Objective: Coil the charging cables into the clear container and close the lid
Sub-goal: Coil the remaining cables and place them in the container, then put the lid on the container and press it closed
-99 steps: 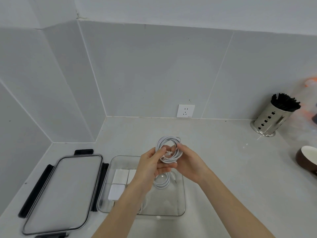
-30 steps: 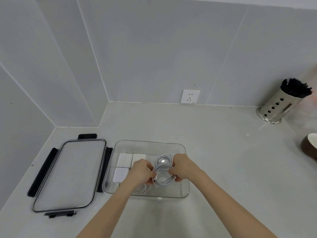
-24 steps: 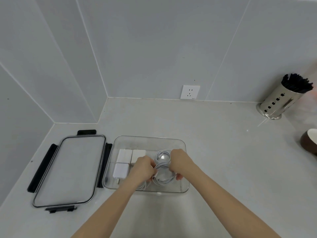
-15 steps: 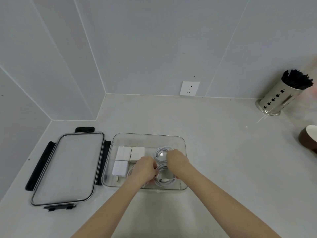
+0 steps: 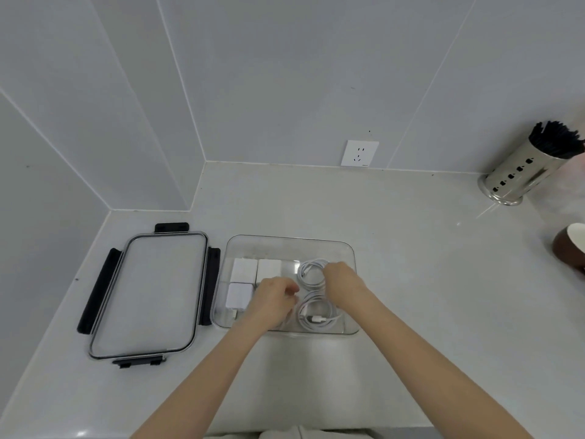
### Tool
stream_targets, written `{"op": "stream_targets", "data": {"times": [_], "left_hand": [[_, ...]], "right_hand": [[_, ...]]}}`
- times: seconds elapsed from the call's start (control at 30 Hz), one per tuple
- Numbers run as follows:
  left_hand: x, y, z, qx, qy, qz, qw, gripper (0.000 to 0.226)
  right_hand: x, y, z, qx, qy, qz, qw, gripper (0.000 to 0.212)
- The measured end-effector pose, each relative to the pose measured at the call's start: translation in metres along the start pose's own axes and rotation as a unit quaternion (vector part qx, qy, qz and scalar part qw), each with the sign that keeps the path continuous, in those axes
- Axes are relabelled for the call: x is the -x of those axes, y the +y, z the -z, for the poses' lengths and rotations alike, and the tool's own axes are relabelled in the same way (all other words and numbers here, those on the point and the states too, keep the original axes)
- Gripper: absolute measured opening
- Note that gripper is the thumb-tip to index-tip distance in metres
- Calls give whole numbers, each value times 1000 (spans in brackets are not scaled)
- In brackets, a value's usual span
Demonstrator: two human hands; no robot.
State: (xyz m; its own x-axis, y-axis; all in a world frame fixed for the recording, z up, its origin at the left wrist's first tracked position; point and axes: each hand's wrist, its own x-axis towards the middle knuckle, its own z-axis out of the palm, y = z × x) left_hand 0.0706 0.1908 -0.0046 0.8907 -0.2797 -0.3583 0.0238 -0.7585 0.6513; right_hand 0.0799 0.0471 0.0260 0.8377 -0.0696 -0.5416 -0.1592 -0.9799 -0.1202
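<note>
Both hands inside clear container [image 5: 289, 245] on desk [image 5: 411, 280]. Right hand [image 5: 340, 278] rests on far coiled cable [image 5: 308, 274], fingers curled at its edge; grip unclear. Left hand [image 5: 275, 296] loosely curled beside near coil [image 5: 316, 315], holding nothing visible. Three white chargers [image 5: 243, 270] on container's left. Lid [image 5: 152, 293] lies off, just left of container.

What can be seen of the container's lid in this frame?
The lid lies flat on the countertop, just left of the clear container and off it. It is a rounded rectangle with a translucent, plastic-looking panel and a thin dark rim. Four black latch flaps are folded outward, one on each side. Its right flap sits close against the container wall. Neither hand touches it.
</note>
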Motion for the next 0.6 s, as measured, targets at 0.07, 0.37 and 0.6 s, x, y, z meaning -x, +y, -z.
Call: {"op": "stream_targets", "data": {"times": [0.07, 0.37, 0.6], "left_hand": [[7, -2, 15, 30, 11, -10, 999, 28], [38, -49, 121, 149, 207, -5, 967, 19], [42, -155, 170, 138, 312, 149, 928, 29]], "right_hand": [[-2, -2, 6, -57, 41, -2, 998, 18], [12, -99, 32, -481, 86, 147, 860, 9], [-22, -193, 4, -464, 35, 117, 877, 27]]}}
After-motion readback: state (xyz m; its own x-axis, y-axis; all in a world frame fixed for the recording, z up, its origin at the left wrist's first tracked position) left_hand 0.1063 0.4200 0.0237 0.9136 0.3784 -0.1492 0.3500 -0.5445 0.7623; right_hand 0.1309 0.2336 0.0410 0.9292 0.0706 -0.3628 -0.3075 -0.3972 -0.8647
